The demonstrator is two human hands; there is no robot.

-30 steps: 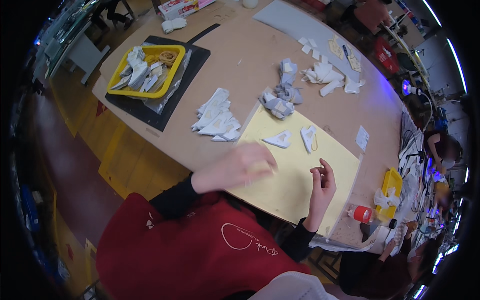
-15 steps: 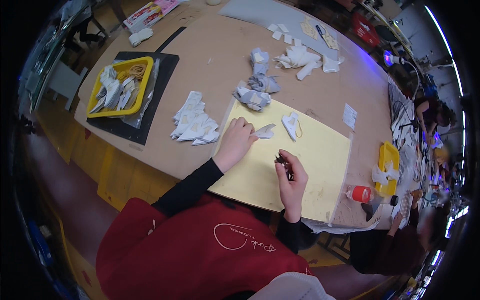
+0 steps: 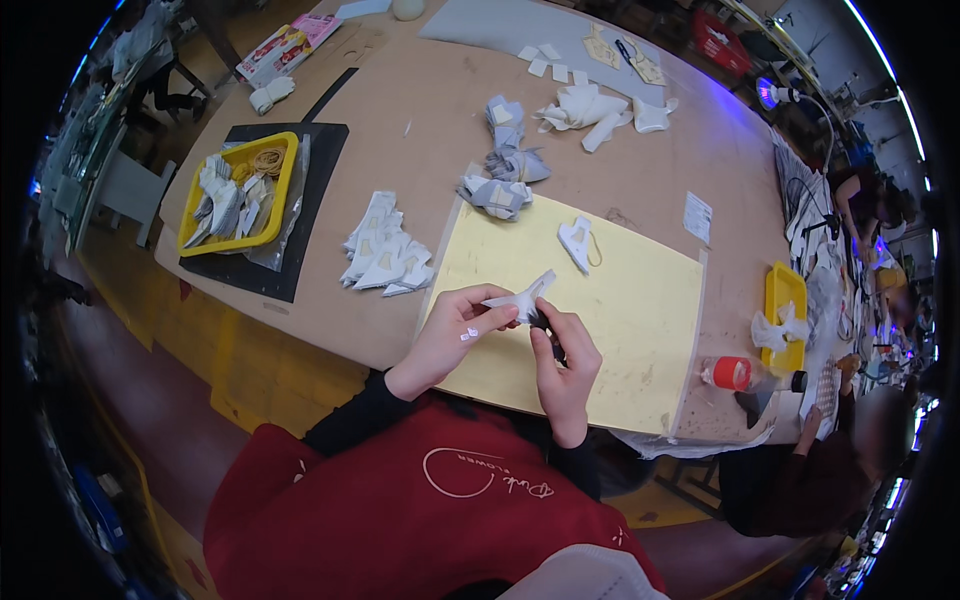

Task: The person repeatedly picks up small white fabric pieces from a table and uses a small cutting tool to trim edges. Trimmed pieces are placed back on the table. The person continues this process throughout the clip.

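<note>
My left hand [image 3: 450,335] pinches a small white cut piece [image 3: 522,295] and holds it just above the near part of a yellow mat [image 3: 640,300]. My right hand [image 3: 565,365] is closed around a small dark tool [image 3: 545,325] whose tip touches the underside of that piece. Both hands meet over the mat's left half. Another white piece with a thin loop [image 3: 578,243] lies flat on the mat farther away. A heap of similar white pieces [image 3: 385,255] sits on the table just left of the mat.
A yellow tray [image 3: 285,185] of pieces rests on a black mat [image 3: 320,150] at far left. Grey and white bundles [image 3: 500,190] lie beyond the mat. At right stand a red-capped bottle [image 3: 730,373] and a small yellow tray [image 3: 785,295]. Another person [image 3: 860,440] sits at lower right.
My left hand has picked up the white piece and brought it toward me. My right hand has come in under it with the tool. The view has shifted closer.
</note>
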